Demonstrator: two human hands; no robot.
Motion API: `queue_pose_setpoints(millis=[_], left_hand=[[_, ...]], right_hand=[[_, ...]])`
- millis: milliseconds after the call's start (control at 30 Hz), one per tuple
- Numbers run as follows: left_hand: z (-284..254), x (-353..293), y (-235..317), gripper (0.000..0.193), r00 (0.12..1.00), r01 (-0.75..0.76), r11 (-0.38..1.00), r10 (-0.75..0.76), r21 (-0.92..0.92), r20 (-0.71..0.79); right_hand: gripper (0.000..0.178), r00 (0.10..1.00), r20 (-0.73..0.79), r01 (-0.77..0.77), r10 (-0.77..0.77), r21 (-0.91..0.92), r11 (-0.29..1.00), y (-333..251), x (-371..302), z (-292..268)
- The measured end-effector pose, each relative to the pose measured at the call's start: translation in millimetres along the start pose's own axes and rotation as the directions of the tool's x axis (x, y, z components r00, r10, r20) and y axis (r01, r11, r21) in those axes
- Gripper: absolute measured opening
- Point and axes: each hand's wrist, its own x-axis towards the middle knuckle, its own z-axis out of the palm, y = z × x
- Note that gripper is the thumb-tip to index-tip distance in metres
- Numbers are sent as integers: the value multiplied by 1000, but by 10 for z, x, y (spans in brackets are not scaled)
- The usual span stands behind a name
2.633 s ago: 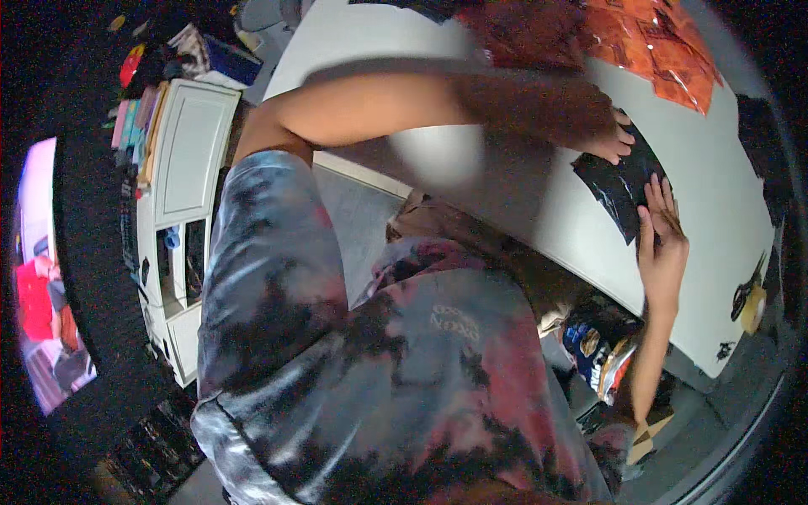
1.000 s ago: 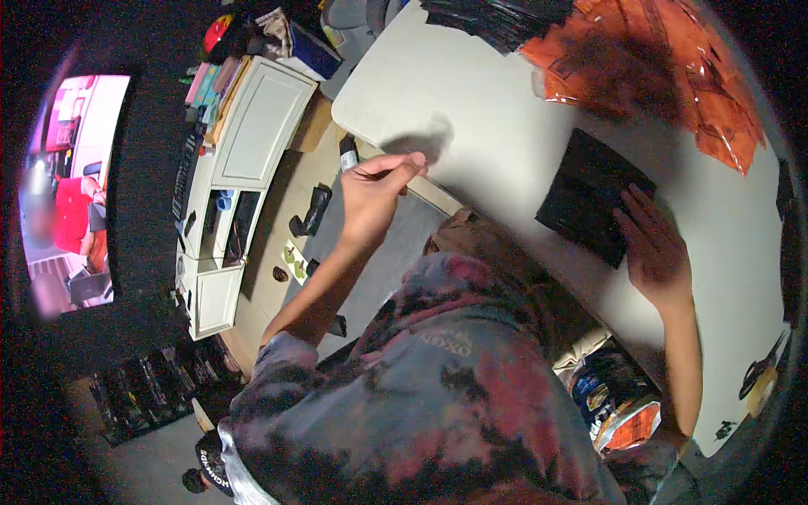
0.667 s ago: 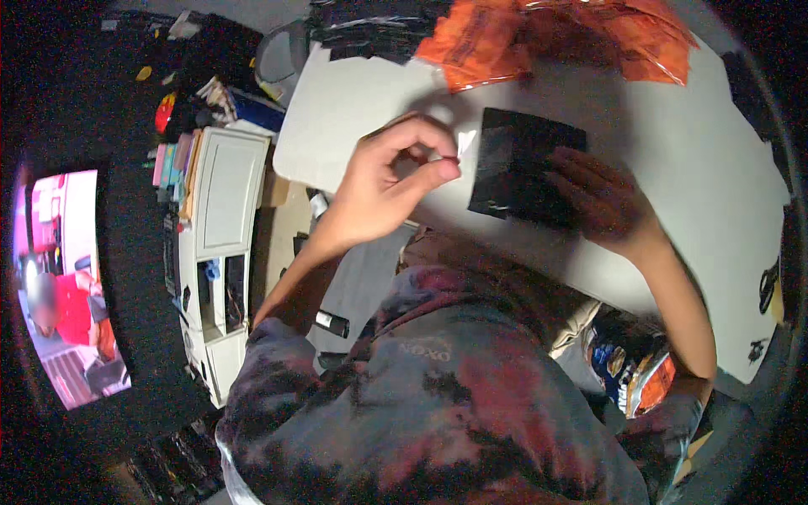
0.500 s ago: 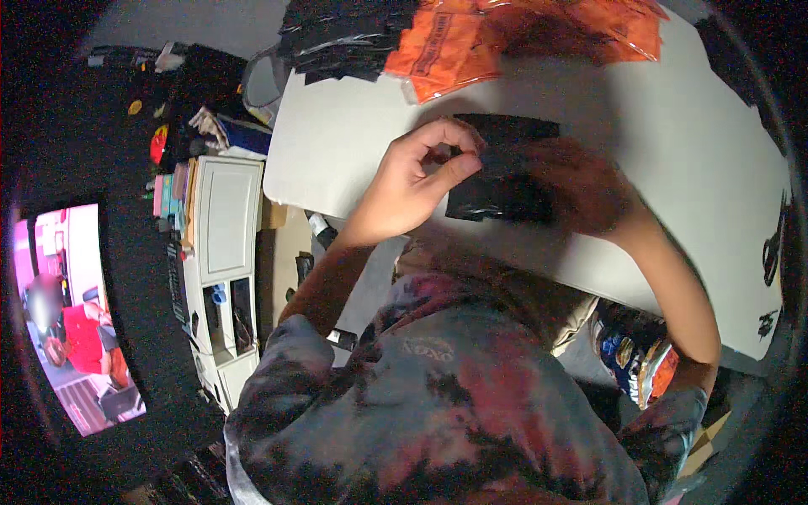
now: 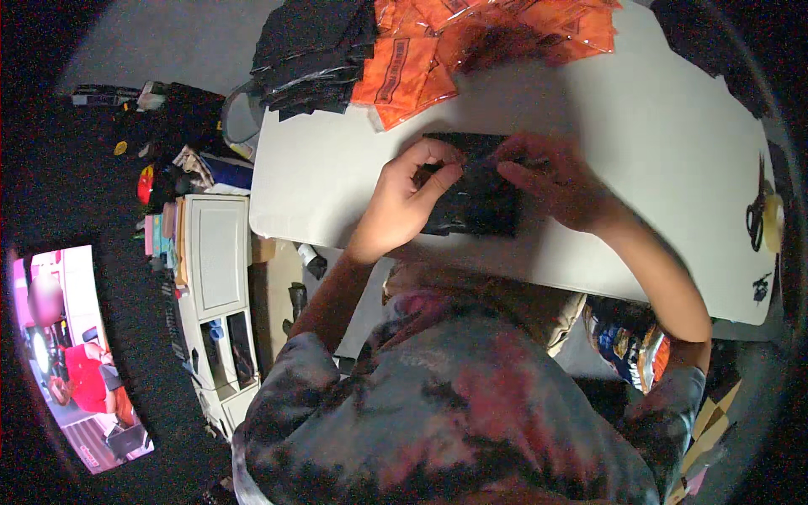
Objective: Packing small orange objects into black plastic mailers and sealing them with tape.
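A flat black packet [image 5: 471, 209], its film shiny along the lower edge, lies on the white table in front of me. My left hand [image 5: 406, 195] is at its left side, thumb and forefinger pinched together on its upper part. From the right, my right hand [image 5: 566, 183] reaches over the packet's upper right part, its fingers bent and closed at the black film. Shadow covers much of the right hand and the packet, so the exact grip there is hard to see.
Beyond my hands, a stack of black packets [image 5: 311, 59] stands beside a spread of orange clear-wrapped packets [image 5: 404, 80]. Scissors [image 5: 756, 220] and a tape roll [image 5: 772, 223] lie near the table's right edge. A white cabinet [image 5: 217, 252] and a lit screen [image 5: 80, 362] are left.
My right hand's fingers have moved in toward my left hand along the packet's upper part. My left hand keeps its pinch. The whole view has shifted slightly.
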Motion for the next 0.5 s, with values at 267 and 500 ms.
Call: queue_pose_setpoints(millis=[267, 500], left_hand=[[145, 127, 171, 29, 996, -23, 987, 9, 158, 88], [711, 678, -17, 59, 826, -373, 917, 397, -139, 400]], right_hand=[[17, 966, -259, 14, -28, -56, 998, 7, -317, 61], [18, 823, -555, -120, 121, 38, 992, 138, -937, -104]])
